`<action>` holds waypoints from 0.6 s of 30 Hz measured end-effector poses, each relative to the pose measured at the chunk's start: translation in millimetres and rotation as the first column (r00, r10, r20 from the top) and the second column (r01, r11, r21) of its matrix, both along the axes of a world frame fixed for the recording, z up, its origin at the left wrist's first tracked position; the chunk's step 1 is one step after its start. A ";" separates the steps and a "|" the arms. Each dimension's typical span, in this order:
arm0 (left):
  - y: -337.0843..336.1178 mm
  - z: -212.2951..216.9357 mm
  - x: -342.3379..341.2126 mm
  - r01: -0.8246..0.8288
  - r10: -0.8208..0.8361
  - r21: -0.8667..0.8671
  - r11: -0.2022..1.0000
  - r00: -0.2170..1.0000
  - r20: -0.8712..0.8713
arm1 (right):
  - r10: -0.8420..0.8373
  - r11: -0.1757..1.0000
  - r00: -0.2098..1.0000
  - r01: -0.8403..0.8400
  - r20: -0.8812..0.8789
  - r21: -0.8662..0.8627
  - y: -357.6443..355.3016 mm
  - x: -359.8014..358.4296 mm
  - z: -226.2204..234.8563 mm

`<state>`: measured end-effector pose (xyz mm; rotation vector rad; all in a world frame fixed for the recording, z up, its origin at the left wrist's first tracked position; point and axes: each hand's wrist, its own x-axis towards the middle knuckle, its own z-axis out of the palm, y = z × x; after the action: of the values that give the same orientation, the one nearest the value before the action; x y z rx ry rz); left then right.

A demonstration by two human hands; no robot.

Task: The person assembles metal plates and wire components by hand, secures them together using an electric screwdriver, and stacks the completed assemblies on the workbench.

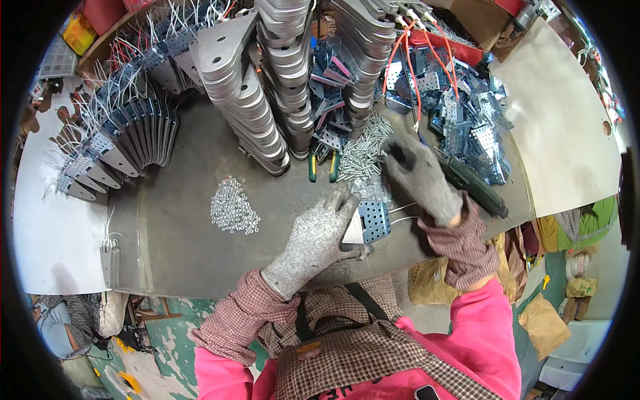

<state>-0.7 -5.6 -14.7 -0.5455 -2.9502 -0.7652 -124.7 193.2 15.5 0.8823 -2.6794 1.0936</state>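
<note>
My left hand (317, 235), in a grey knit glove, lies flat on a small perforated metal plate (374, 220) with white wires, pinning it to the grey bench (180, 220). My right hand (420, 175), also gloved, reaches into a heap of small silver screws (360, 155), fingers curled among them; whether it holds one is hidden. A dark green electric screwdriver (475, 188) lies just right of that hand. A pile of small washers (233, 208) sits to the left of my left hand.
Tall stacks of grey metal plates (257, 87) stand at the back. Wired plates (127, 143) fan out at the left. A heap of perforated brackets (470, 130) with red wires lies back right. Green-handled pliers (323, 167) rest by the screws. White boards flank the bench.
</note>
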 end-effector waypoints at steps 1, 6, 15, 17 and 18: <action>-1.5 -0.6 -0.2 0.002 -0.002 -0.016 1.000 1.000 -0.001 | 0.004 0.999 0.979 0.004 0.205 -0.043 -0.3 17.1 12.0; 0.3 -0.2 -2.7 0.011 -0.012 0.020 1.000 0.999 0.040 | 0.246 0.951 0.929 -0.177 0.275 -0.252 -6.9 53.4 -3.2; 0.3 -0.2 -3.4 0.029 -0.029 -0.004 1.000 1.000 -0.007 | 0.190 0.979 0.977 -0.196 -0.095 -0.052 -2.3 63.2 -17.5; -0.4 -1.2 -4.2 0.025 -0.025 0.010 1.000 1.000 -0.018 | 0.186 0.982 0.975 -0.188 -0.121 -0.007 -3.6 64.3 -16.5; 0.5 -2.7 -3.2 0.030 -0.030 0.012 0.999 0.999 -0.025 | 0.206 0.979 0.970 -0.206 -0.129 0.013 -7.4 64.9 -12.9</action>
<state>-4.0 -5.1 -17.4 -0.5954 -2.9191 -0.7724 -59.8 185.8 2.6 1.2101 -2.5266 1.0346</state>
